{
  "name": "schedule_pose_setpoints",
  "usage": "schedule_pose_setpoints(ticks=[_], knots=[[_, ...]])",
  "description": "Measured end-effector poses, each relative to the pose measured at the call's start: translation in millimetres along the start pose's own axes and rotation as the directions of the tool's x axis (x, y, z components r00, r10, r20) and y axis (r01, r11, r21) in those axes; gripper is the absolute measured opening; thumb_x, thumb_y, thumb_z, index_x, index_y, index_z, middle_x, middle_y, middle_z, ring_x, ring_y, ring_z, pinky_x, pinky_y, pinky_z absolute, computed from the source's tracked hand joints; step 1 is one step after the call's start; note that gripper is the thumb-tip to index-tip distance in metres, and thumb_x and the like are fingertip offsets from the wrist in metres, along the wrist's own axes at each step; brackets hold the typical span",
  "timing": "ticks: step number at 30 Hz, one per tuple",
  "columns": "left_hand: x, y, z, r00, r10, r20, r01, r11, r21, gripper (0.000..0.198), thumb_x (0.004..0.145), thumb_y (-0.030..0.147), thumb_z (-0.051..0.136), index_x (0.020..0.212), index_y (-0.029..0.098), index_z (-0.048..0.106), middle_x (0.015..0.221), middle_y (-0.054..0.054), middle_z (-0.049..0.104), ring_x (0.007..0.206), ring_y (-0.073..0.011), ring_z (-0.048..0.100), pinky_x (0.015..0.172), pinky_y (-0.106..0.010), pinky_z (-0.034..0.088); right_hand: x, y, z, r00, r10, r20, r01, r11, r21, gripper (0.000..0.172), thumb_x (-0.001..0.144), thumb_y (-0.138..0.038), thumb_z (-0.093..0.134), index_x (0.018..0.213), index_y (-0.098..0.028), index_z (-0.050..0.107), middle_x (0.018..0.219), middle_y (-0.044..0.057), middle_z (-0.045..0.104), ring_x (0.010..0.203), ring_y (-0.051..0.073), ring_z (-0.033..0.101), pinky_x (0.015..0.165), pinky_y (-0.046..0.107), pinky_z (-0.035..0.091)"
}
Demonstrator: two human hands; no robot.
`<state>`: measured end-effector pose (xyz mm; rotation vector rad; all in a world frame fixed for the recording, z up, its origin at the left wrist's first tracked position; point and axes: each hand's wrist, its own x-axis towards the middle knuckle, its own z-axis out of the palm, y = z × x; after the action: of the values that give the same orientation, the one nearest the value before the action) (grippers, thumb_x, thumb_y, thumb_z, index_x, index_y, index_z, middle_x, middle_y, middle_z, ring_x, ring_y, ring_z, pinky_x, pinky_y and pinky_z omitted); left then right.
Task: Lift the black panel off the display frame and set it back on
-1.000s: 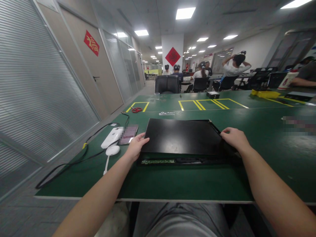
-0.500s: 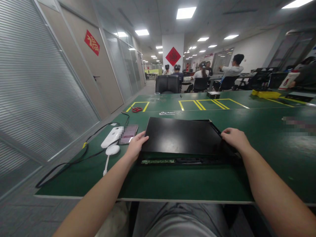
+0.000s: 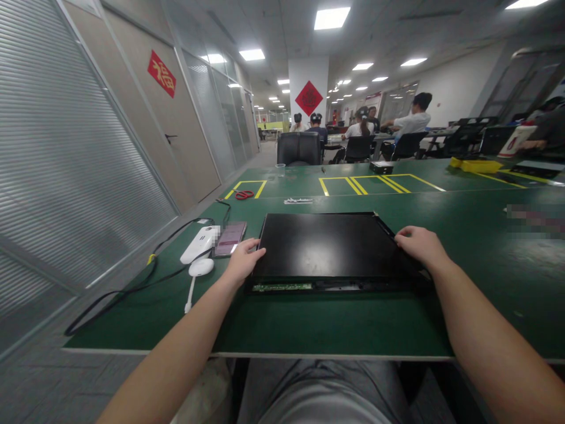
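A flat black screen panel lies nearly level in a thin black frame on the green table. Along the near side of the frame a green circuit board strip shows below the panel. My left hand is closed on the panel's left edge, thumb on top and fingers at the side, partly hidden. At the far right edge my right hand pinches the frame's side, where a gap shows between panel and frame. Its fingertips are partly hidden.
Left of the frame lie a phone, a white device, a white round adapter and a black cable. Farther back are red scissors, a clear cup and a yellow tray. Several people sit beyond.
The screen panel's raised left side has come down, so it now sits flatter in the frame. My left hand has lowered slightly with it; my right hand stays at the right edge.
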<state>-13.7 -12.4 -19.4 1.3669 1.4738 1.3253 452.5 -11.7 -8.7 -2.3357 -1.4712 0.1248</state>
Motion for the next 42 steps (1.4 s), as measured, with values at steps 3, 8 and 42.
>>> schedule_pose_setpoints(ticks=[3, 8, 42], knots=[[3.0, -5.8, -1.9, 0.998, 0.042, 0.048, -0.045, 0.996, 0.074, 0.023, 0.061, 0.026, 0.082, 0.082, 0.019, 0.079, 0.118, -0.011, 0.074, 0.130, -0.0350, 0.058, 0.113, -0.045, 0.041, 1.4, 1.7, 1.7, 1.000, -0.005, -0.008, 0.005, 1.000, 0.007, 0.027, 0.078, -0.036, 0.059, 0.090, -0.022, 0.078, 0.089, 0.010, 0.075, 0.086, 0.027, 0.069, 0.073, 0.034, 0.050], [4.1, -11.1, -3.5, 0.994, 0.068, 0.086, -0.079, 0.987, 0.137, 0.021, 0.060, 0.028, 0.081, 0.079, 0.020, 0.077, 0.108, -0.010, 0.075, 0.122, -0.0344, 0.061, 0.107, -0.044, 0.046, 4.0, 4.3, 4.4, 1.000, -0.018, -0.026, 0.019, 1.000, 0.019, 0.025, 0.076, -0.036, 0.060, 0.088, -0.022, 0.078, 0.087, 0.010, 0.075, 0.085, 0.027, 0.069, 0.073, 0.034, 0.051], [7.8, -16.0, -2.5, 0.991, 0.071, 0.111, -0.106, 0.926, 0.361, 0.020, 0.065, 0.022, 0.076, 0.084, 0.016, 0.076, 0.126, -0.016, 0.069, 0.123, -0.0349, 0.061, 0.112, -0.047, 0.041, 5.2, 3.4, 2.5, 1.000, 0.006, -0.002, -0.005, 0.998, 0.058, 0.020, 0.077, -0.036, 0.061, 0.081, -0.025, 0.077, 0.083, 0.009, 0.074, 0.082, 0.028, 0.068, 0.076, 0.037, 0.051]])
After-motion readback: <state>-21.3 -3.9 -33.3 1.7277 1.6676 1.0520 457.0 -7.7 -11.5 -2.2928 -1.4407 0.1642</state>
